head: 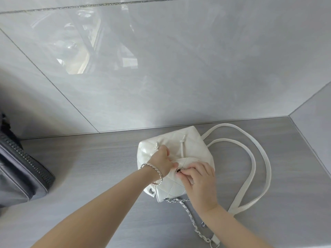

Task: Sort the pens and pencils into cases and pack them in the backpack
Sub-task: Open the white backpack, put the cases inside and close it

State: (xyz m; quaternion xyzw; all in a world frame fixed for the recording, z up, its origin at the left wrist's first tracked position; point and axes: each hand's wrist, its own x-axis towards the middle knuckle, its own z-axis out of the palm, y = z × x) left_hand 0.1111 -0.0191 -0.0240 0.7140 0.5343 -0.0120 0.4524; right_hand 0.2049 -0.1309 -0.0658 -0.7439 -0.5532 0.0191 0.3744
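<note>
A small white quilted backpack (195, 145) stands on the grey wooden surface, right of centre. Its flap (170, 185) is folded over the top towards me. My left hand (161, 161), with a silver bracelet on the wrist, grips the front of the bag under the flap. My right hand (198, 181) pinches the flap at its round metal snap (178, 170). No pens, pencils or cases are visible.
White straps (250, 158) loop out to the right of the bag, and a silver chain (193, 219) trails towards me. A dark grey zipped bag (19, 176) lies at the left edge. A glossy grey tiled wall (161, 68) rises just behind.
</note>
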